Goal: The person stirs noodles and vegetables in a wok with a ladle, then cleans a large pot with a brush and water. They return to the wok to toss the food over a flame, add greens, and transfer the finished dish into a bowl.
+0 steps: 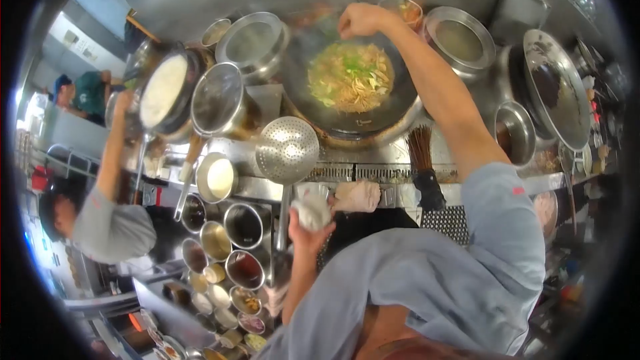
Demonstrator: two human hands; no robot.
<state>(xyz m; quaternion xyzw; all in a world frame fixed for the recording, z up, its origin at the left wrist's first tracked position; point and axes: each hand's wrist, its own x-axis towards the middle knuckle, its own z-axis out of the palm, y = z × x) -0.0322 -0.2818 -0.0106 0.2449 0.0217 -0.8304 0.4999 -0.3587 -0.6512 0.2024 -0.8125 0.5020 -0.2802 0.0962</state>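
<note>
My right hand [362,21] is above the far side of a large wok [293,70], its fingers drawn together and pointing down. Whatever is between those fingers, if anything, is too small to see. In the wok lies a heap of food [350,79] with pale strips and chopped greens. Close to my body, my left hand [308,235] is wrapped round a white rounded thing [311,212], blurred, whose kind I cannot make out. A perforated skimmer [288,150] rests just beyond it, with its handle running toward me.
Metal pots [253,43] and a lidded-looking pan [460,39] flank the wok. A bamboo brush [420,150] stands at the stove's front edge. Several seasoning tins [244,225] are at lower left. A co-worker's arm [112,147] reaches toward another wok [165,90]. A tilted wok [557,90] is at right.
</note>
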